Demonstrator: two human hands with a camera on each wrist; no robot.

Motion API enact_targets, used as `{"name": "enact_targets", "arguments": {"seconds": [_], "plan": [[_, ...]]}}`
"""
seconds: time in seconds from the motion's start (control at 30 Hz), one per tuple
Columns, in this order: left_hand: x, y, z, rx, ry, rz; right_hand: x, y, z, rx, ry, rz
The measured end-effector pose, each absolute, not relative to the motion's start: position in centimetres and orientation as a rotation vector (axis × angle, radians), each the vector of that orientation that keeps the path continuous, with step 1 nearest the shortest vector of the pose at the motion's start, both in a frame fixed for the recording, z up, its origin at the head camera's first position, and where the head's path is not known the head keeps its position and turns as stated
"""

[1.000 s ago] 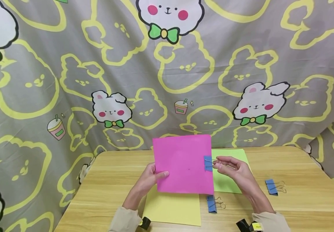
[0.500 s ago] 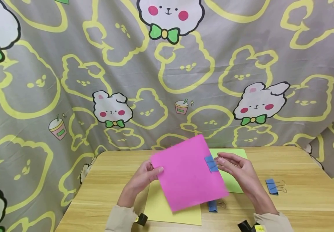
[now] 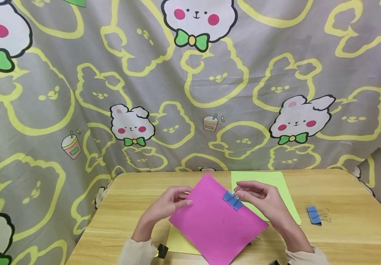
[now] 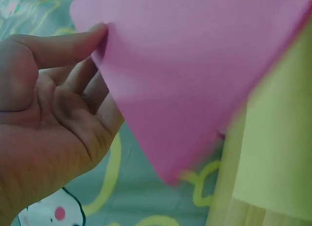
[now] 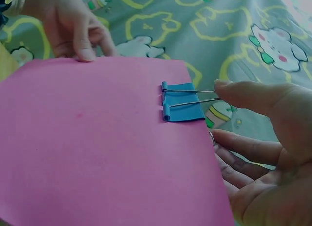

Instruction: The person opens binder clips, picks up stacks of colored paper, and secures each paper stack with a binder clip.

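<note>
Pink paper is held tilted like a diamond above the table, with a blue binder clip on its upper right edge. My left hand pinches the paper's upper left edge, thumb on the front. At the clip's wire handles, my right hand has its thumb and fingers on them. In the right wrist view the thumb of the right hand touches the front handle of the clip, fingertips at the rear one. In the left wrist view the left hand grips the edge of the pink paper.
Green paper lies at the back right of the wooden table. Yellow paper is partly covered by the pink paper. Another blue clip lies to the right. A patterned cloth hangs behind the table.
The pink paper has turned clockwise and come lower, covering much of the yellow paper and most of the clip beneath. Both hands keep hold, and the right hand has shifted slightly left.
</note>
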State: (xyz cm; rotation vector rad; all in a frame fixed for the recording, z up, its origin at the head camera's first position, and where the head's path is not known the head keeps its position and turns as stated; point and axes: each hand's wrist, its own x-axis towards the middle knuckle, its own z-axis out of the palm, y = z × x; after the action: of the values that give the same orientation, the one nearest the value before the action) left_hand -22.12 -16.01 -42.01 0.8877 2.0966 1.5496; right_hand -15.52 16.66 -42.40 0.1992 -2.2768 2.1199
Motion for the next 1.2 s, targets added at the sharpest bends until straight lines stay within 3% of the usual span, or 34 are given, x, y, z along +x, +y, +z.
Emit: {"name": "enact_targets", "arguments": {"seconds": [0.33, 0.63, 0.93, 1.2], "plan": [[-21.0, -14.8, -42.1, 0.885, 2.203, 1.492, -15.0, 15.4, -42.8, 0.199, -2.378, 2.012], [-22.2, -16.8, -42.2, 0.923, 2.331, 1.505, -15.4, 16.5, -42.6, 0.220, -2.440, 1.950], [-24.1, -22.2, -42.1, 0.529, 2.481, 1.727, -15.8, 19.3, -43.5, 0.291, -2.815, 1.257], [-25.5, -25.7, -43.2, 0.179, 2.521, 1.884, -15.8, 19.8, -45.1, 0.523, -3.053, 1.292]]}}
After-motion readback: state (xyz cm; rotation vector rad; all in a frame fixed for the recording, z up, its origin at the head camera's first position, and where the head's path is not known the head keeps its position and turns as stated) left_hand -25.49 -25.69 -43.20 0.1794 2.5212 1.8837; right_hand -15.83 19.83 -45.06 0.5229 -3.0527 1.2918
